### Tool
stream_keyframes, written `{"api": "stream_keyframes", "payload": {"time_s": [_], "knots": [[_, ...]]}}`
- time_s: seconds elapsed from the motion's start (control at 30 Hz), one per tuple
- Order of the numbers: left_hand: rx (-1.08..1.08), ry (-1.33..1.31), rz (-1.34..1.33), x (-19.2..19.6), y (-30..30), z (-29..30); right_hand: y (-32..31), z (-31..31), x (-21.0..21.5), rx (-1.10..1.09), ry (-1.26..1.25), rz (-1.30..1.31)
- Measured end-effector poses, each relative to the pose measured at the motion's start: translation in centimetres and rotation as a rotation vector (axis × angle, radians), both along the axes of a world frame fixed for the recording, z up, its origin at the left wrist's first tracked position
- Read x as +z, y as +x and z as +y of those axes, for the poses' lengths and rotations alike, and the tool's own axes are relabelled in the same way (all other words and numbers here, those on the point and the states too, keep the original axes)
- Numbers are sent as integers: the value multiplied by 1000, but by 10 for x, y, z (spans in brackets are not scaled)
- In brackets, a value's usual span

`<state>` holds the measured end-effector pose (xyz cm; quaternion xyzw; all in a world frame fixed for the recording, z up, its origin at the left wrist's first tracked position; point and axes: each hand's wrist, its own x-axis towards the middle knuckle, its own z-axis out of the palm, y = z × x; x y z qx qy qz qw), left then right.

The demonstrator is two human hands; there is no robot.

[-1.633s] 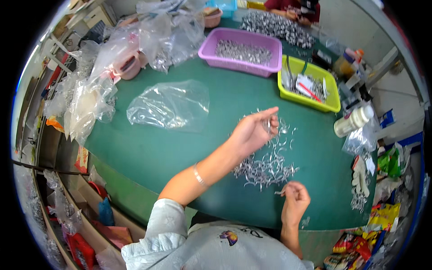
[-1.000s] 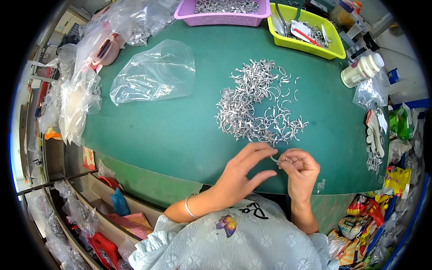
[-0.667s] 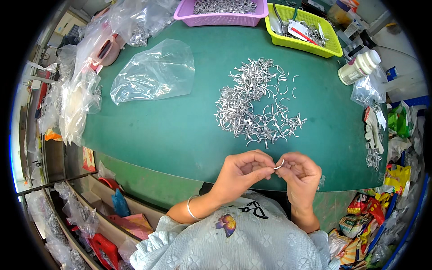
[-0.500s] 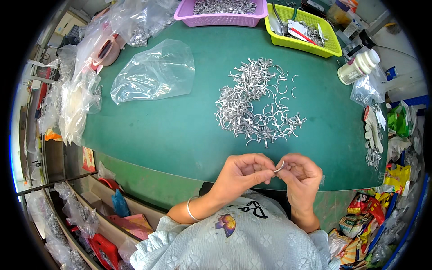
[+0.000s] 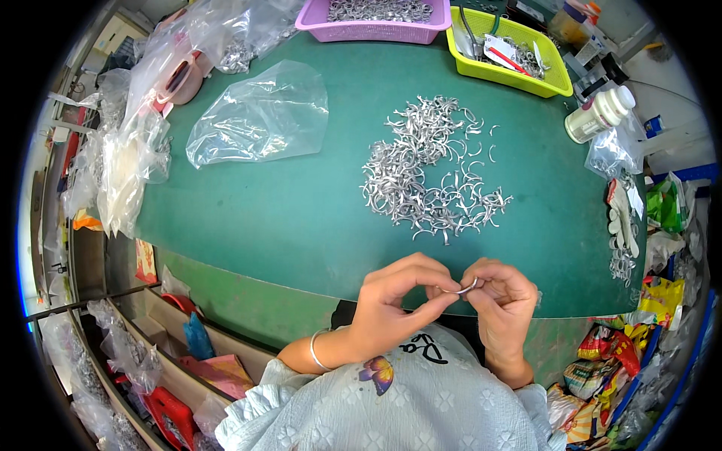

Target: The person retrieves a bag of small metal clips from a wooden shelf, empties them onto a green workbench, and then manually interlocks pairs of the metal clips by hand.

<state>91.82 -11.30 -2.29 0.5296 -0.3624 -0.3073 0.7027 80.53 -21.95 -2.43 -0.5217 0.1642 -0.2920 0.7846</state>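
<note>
A small metal arc [image 5: 468, 289] is held at the near edge of the table [image 5: 263, 225], in front of the person's torso. The left hand [image 5: 387, 301] pinches it between thumb and bent fingers, and the right hand [image 5: 502, 308] pinches it from the other side, so the fingertips nearly meet. Whether it is one piece or two joined is too small to tell. A bangle [image 5: 317, 352] circles the left wrist, and the shirt [image 5: 421, 410] below is pale, with a butterfly [image 5: 378, 374] on its front.

Beyond the hands and apart from them lies a loose pile [image 5: 398, 180] of similar silver arcs, with a few strays at its right. Left of the pile a clear bag [image 5: 259, 124] lies flat. Past these, at the far side, stand a purple basket [image 5: 376, 32] holding many small metal parts and a lime basket [image 5: 504, 77] holding tools and metal parts. To the right, a white bottle [image 5: 599, 115] leans, and a glove [image 5: 618, 212] lies nearer the person.
</note>
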Motion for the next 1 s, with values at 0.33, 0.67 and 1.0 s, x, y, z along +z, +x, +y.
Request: {"api": "stream_keyframes", "payload": {"time_s": [0.33,0.67,1.0], "knots": [[103,51,-179,0,-3,-2,2,-2,-6,-2,4,10],[163,126,-253,-18,0,-9,6,1,-26,-69,-41,121],[97,257,-178,-30,6,-14,4,-8,-44,-57,-120,300]]}}
